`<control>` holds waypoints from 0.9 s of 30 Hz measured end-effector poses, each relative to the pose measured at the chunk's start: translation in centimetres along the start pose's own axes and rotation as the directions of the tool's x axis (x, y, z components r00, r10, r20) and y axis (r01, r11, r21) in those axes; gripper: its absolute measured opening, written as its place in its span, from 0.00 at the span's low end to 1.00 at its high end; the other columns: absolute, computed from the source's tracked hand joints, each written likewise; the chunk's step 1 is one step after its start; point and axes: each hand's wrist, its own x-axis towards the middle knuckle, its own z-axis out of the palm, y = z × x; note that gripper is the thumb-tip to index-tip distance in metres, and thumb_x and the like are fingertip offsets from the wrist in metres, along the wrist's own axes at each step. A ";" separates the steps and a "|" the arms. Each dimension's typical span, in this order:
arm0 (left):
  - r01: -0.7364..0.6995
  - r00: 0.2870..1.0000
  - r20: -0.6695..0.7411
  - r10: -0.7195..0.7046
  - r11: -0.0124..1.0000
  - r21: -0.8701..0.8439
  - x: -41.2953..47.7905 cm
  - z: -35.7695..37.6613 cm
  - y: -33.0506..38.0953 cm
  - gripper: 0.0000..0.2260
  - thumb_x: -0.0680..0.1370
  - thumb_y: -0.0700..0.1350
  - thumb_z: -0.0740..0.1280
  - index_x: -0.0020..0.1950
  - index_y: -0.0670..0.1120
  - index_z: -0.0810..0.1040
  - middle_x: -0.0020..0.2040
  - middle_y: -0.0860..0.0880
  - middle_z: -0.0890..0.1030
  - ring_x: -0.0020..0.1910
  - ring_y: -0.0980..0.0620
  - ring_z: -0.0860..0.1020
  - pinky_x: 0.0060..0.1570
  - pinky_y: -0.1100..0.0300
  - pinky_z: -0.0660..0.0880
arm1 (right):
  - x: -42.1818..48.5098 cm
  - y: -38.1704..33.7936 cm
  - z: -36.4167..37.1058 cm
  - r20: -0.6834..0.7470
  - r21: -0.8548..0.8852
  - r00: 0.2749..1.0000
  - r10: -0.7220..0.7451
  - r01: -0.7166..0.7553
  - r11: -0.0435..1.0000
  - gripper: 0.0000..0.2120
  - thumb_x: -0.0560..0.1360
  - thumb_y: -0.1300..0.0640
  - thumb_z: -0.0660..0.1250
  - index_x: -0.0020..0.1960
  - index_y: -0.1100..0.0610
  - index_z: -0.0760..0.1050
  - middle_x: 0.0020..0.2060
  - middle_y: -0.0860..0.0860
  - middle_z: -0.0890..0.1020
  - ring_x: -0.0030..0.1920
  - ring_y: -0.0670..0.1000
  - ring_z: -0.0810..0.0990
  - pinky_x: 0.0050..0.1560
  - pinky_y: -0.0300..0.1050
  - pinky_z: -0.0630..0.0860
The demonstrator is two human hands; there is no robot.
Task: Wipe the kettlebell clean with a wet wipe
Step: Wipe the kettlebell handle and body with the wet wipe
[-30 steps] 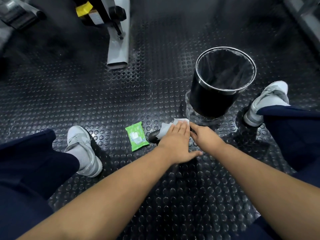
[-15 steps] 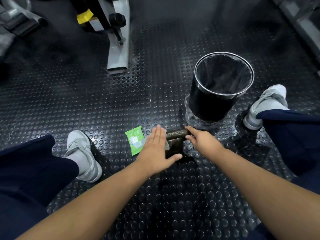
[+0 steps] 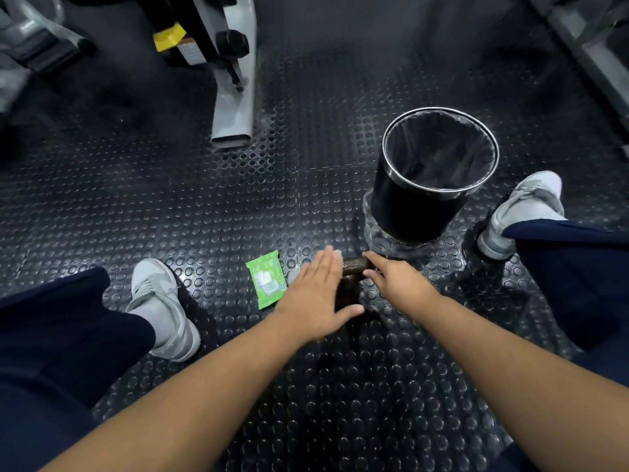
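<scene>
A dark kettlebell (image 3: 350, 287) stands on the studded rubber floor between my hands. Only its worn handle (image 3: 354, 264) and a strip of its body show. My left hand (image 3: 316, 301) lies flat with straight fingers against the kettlebell's left side, pressing the white wet wipe (image 3: 337, 254) under it. Just slivers of the wipe peek out at the fingertips and by the little finger. My right hand (image 3: 396, 282) grips the right end of the handle with its fingers curled around it.
A green wet-wipe pack (image 3: 267, 279) lies on the floor just left of my left hand. A black lined bin (image 3: 394, 199) stands right behind the kettlebell. My grey shoes (image 3: 160, 301) (image 3: 520, 212) flank the spot. A grey machine foot (image 3: 235, 107) stands at the back.
My left hand slid with the wipe from on top of the handle to the kettlebell's left side, uncovering the handle. My right hand kept its hold on the handle.
</scene>
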 end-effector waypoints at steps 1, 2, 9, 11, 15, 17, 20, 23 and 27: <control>0.045 0.998 0.036 -0.045 0.999 -0.015 -0.6 -0.2 -0.9 0.47 0.78 0.75 0.46 0.82 0.45 0.31 0.81 0.45 0.30 0.81 0.48 0.33 0.81 0.48 0.41 | 0.0 0.0 0.0 0.005 0.007 1.000 0.008 -0.008 1.000 0.22 0.84 0.46 0.59 0.77 0.47 0.65 0.50 0.53 0.85 0.48 0.54 0.83 0.47 0.49 0.79; 0.087 0.994 0.073 -0.085 0.996 -0.026 -1.1 -0.3 -1.7 0.47 0.78 0.75 0.46 0.81 0.45 0.30 0.81 0.46 0.30 0.81 0.48 0.33 0.81 0.48 0.42 | -0.1 0.0 0.0 0.010 0.015 1.000 0.016 -0.016 1.000 0.22 0.84 0.45 0.59 0.77 0.46 0.64 0.49 0.53 0.85 0.46 0.53 0.83 0.46 0.50 0.80; 0.044 0.998 0.040 -0.043 0.999 -0.028 0.6 -0.4 0.8 0.53 0.74 0.80 0.46 0.83 0.42 0.34 0.82 0.42 0.33 0.82 0.45 0.36 0.81 0.45 0.43 | -0.1 0.4 0.1 0.011 0.012 1.000 0.017 -0.017 1.000 0.23 0.84 0.45 0.58 0.78 0.45 0.63 0.54 0.53 0.86 0.49 0.54 0.84 0.48 0.50 0.80; 0.017 1.000 0.009 -0.017 1.000 -0.013 1.9 -0.6 2.8 0.53 0.74 0.79 0.47 0.83 0.41 0.37 0.83 0.42 0.36 0.82 0.44 0.37 0.81 0.45 0.43 | 0.1 0.2 0.0 0.018 -0.006 1.000 0.021 -0.021 1.000 0.23 0.84 0.46 0.59 0.78 0.46 0.64 0.54 0.54 0.86 0.51 0.55 0.84 0.51 0.52 0.81; -0.040 0.999 0.021 0.039 0.999 0.018 3.6 -0.9 4.3 0.48 0.78 0.74 0.50 0.84 0.40 0.40 0.84 0.43 0.39 0.83 0.46 0.38 0.81 0.46 0.42 | 0.0 -0.1 -0.4 0.032 0.040 0.999 0.008 -0.009 0.999 0.23 0.84 0.50 0.59 0.77 0.39 0.61 0.48 0.50 0.87 0.41 0.51 0.84 0.44 0.52 0.82; -0.098 0.995 0.007 0.098 0.995 0.007 3.5 -0.8 3.4 0.42 0.82 0.68 0.50 0.84 0.42 0.40 0.84 0.45 0.40 0.83 0.48 0.39 0.81 0.47 0.43 | -0.1 0.0 -0.4 0.027 0.055 1.000 -0.007 0.006 0.998 0.23 0.84 0.49 0.59 0.77 0.38 0.61 0.49 0.49 0.86 0.43 0.50 0.84 0.45 0.49 0.81; -0.171 0.985 -0.024 0.170 0.984 -0.056 2.4 -1.1 0.3 0.31 0.87 0.57 0.48 0.84 0.46 0.40 0.84 0.48 0.41 0.83 0.51 0.42 0.82 0.51 0.44 | -0.2 -0.4 -0.5 0.029 0.026 1.000 0.002 -0.002 1.000 0.21 0.84 0.47 0.60 0.77 0.44 0.64 0.51 0.51 0.86 0.48 0.52 0.84 0.48 0.49 0.80; -0.121 0.992 -0.043 0.115 0.979 -0.165 0.9 -1.2 -2.9 0.26 0.88 0.52 0.47 0.85 0.49 0.44 0.84 0.52 0.45 0.82 0.55 0.47 0.79 0.61 0.43 | -0.2 -0.4 -0.5 0.035 0.020 0.999 0.030 -0.031 0.999 0.22 0.84 0.46 0.59 0.77 0.46 0.65 0.51 0.53 0.86 0.48 0.54 0.84 0.51 0.54 0.81; 0.031 0.999 -0.033 -0.042 0.959 -0.280 -0.9 -1.0 -5.5 0.24 0.88 0.49 0.50 0.85 0.53 0.51 0.83 0.56 0.53 0.81 0.57 0.57 0.76 0.64 0.47 | -0.3 -0.1 -0.5 0.039 0.020 0.998 0.051 -0.052 0.998 0.23 0.84 0.44 0.58 0.78 0.45 0.62 0.47 0.51 0.85 0.42 0.51 0.83 0.46 0.52 0.82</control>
